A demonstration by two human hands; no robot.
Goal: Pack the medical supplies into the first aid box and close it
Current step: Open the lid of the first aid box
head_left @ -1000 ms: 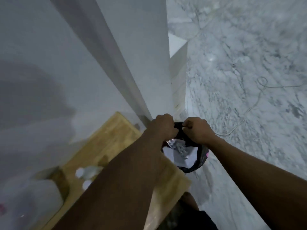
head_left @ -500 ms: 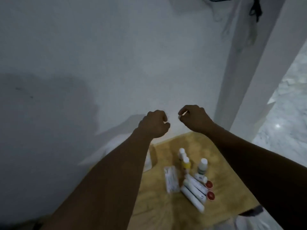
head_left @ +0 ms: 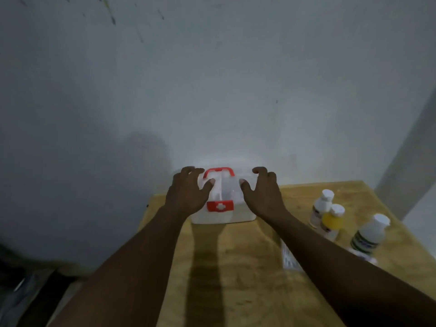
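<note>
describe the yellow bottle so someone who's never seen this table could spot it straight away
Start at the wooden table against the wall and go to its right side, where three bottles stand, right of the first aid box. The yellow bottle is the middle one, just in front of a white bottle. Only it has a yellow body; all three caps are white.

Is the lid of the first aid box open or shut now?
Shut: the first aid box shows its lid down, red clasp across the front seam.

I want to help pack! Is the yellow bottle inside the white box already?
No, the yellow bottle stands on the wooden table, right of the white box.
</note>
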